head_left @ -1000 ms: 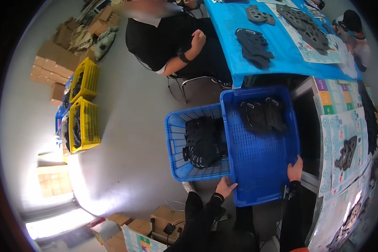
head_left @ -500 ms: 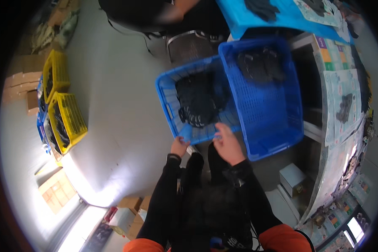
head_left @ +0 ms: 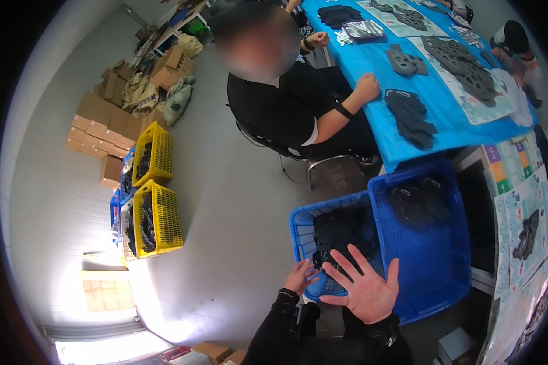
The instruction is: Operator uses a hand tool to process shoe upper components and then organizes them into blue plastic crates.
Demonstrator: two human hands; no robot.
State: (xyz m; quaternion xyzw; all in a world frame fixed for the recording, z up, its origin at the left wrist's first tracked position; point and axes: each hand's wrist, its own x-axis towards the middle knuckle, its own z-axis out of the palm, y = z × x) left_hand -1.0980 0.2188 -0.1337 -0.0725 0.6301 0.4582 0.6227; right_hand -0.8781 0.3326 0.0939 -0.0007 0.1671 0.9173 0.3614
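Note:
My right hand [head_left: 368, 288] is raised with the palm facing up toward me, its fingers spread wide and nothing in it. Below it, partly hidden by the hand, is a blue plastic basket [head_left: 296, 226] holding a pile of dark gloves [head_left: 336, 230]. My left hand [head_left: 300, 277] is at the near left side of that basket; its fingers are apart and appear to hold nothing. To the right, a second blue basket [head_left: 425, 255] overlaps the first one, with dark gloves [head_left: 420, 201] at its far end.
A seated person [head_left: 286, 109] in black rests a fist on a blue-covered table [head_left: 377, 121] bearing gloves [head_left: 410, 115] and dark cut pieces [head_left: 469, 67]. Yellow baskets [head_left: 175, 222] and cardboard boxes [head_left: 97, 118] line the left. A paper-covered surface [head_left: 511, 261] stands at right.
The view has tilted up, bringing the seated person and more of the table into sight. My right hand has turned palm up and spread its fingers; my left stays near the basket's rim.

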